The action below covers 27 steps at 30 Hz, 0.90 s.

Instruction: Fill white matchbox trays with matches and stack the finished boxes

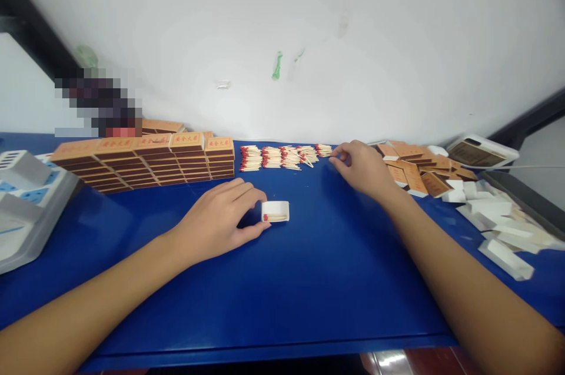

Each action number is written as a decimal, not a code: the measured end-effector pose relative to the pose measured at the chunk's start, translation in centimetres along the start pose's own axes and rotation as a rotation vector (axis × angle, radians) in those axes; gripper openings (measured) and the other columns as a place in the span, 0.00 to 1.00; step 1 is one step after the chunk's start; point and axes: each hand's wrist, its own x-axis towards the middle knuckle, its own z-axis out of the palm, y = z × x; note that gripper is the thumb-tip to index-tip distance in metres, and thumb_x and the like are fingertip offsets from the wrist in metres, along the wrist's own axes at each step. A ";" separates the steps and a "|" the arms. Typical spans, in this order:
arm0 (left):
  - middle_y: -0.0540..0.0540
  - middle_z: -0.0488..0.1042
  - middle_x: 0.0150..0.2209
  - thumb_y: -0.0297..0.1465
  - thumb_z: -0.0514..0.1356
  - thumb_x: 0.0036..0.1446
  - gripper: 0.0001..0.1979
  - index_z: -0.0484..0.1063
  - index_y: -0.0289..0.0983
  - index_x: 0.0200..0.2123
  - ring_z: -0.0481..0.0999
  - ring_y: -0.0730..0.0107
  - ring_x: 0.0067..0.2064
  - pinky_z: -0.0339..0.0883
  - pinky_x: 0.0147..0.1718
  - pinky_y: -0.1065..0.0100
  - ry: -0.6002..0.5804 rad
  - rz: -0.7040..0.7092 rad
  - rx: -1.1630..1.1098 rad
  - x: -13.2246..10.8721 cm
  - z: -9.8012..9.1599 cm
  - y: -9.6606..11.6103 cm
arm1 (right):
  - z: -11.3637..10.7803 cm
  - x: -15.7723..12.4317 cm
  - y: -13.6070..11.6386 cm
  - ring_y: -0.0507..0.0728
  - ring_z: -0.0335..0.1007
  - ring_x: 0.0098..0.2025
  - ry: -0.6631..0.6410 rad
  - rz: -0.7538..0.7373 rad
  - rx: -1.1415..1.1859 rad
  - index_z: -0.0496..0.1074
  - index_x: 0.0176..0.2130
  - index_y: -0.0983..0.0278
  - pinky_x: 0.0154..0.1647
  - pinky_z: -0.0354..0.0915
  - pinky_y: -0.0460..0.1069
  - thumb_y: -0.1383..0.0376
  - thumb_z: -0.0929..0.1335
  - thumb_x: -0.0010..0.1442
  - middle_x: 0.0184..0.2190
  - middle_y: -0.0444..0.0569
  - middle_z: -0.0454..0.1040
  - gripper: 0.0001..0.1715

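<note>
My left hand point(220, 213) grips a small white matchbox tray point(277, 208) by its left end, thumb below and fingers above. A few matches point(277, 218) with red heads lie along the tray's near side. Beyond it, several small piles of red-tipped matches point(282, 157) form a row on the blue table point(282, 292). At the right end of that row, my right hand point(364, 169) has thumb and forefinger drawn together beside the last pile point(323, 151). Whether a match is between those fingertips is too small to tell.
Stacked orange-brown matchboxes point(150, 157) stand at the left. On the right lie loose matchbox sleeves point(412, 172), white trays point(503, 222) and a phone-like white-edged object point(483, 151) with a cable. A grey-white plastic organizer point(35, 234) sits far left. A white wall point(309, 27) closes the back.
</note>
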 end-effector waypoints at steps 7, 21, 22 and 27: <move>0.48 0.76 0.38 0.36 0.66 0.67 0.11 0.74 0.37 0.49 0.75 0.63 0.40 0.69 0.39 0.63 0.007 0.006 -0.001 0.0 0.0 0.0 | 1.8 0.7 2.1 0.69 0.68 0.47 -0.024 -0.058 -0.101 0.78 0.40 0.63 0.51 0.64 0.62 0.61 0.66 0.68 0.41 0.60 0.77 0.12; 0.46 0.77 0.38 0.37 0.64 0.68 0.10 0.74 0.38 0.47 0.76 0.61 0.40 0.69 0.41 0.61 0.029 -0.016 0.066 0.0 0.1 0.0 | -2.1 -2.0 -5.0 0.66 0.68 0.47 -0.023 -0.305 0.268 0.69 0.40 0.59 0.52 0.67 0.62 0.62 0.63 0.73 0.41 0.56 0.74 0.08; 0.46 0.77 0.38 0.37 0.64 0.68 0.10 0.74 0.38 0.48 0.76 0.61 0.40 0.69 0.41 0.61 0.030 -0.016 0.066 0.0 0.1 0.0 | -2.5 -2.8 -6.6 0.65 0.68 0.48 -0.047 -0.345 0.336 0.69 0.40 0.59 0.53 0.67 0.62 0.62 0.63 0.74 0.42 0.55 0.73 0.08; 0.47 0.77 0.38 0.36 0.65 0.68 0.10 0.74 0.38 0.47 0.76 0.61 0.40 0.69 0.41 0.61 0.021 -0.021 0.056 0.1 0.0 0.0 | -2.7 -5.9 -11.6 0.66 0.64 0.63 -0.198 -0.497 0.411 0.69 0.41 0.59 0.63 0.65 0.66 0.67 0.63 0.74 0.55 0.58 0.72 0.08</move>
